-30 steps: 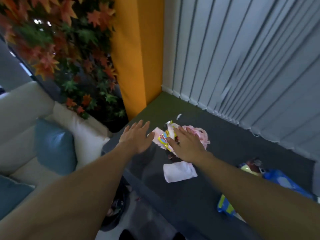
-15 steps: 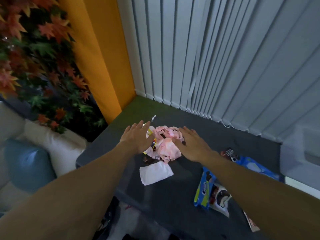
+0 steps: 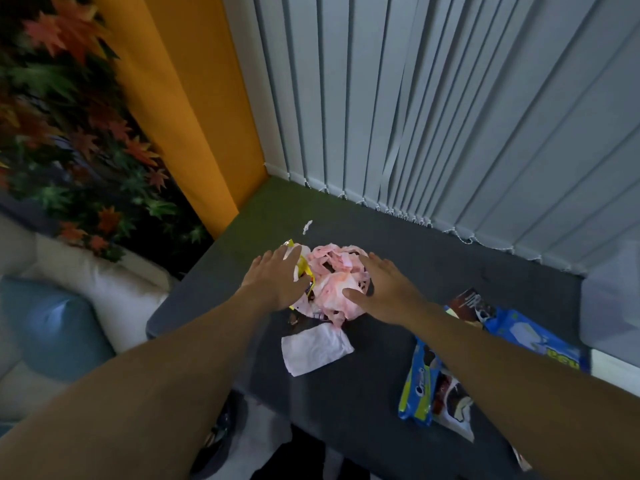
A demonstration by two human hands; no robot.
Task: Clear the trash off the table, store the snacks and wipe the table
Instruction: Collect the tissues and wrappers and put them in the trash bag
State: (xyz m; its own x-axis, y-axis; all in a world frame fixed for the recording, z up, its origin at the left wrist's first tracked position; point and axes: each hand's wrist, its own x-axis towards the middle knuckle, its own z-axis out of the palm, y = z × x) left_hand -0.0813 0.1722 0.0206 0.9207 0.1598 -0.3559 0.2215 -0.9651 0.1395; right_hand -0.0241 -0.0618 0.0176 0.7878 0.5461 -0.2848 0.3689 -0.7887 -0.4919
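A heap of crumpled pink paper trash (image 3: 334, 284) lies on the dark grey table (image 3: 349, 396), with a yellow wrapper (image 3: 304, 271) at its left side. My left hand (image 3: 273, 280) presses flat against the heap's left side, over the yellow wrapper. My right hand (image 3: 384, 287) lies flat against the heap's right side, thumb on the pink paper. A white tissue (image 3: 315, 348) lies just in front of the heap. Blue snack packs (image 3: 420, 386) and a blue bag (image 3: 530, 336) lie on the right under my right forearm.
A small white scrap (image 3: 307, 226) lies behind the heap. A dark snack packet (image 3: 471, 304) sits near the blue bag. Vertical blinds (image 3: 433, 109) and an orange wall (image 3: 194, 109) bound the far side. A sofa with a blue cushion (image 3: 52, 327) stands left of the table.
The camera view swung to the right. Both hands closed in on the pink heap from either side, and the heap is bunched tighter between them.
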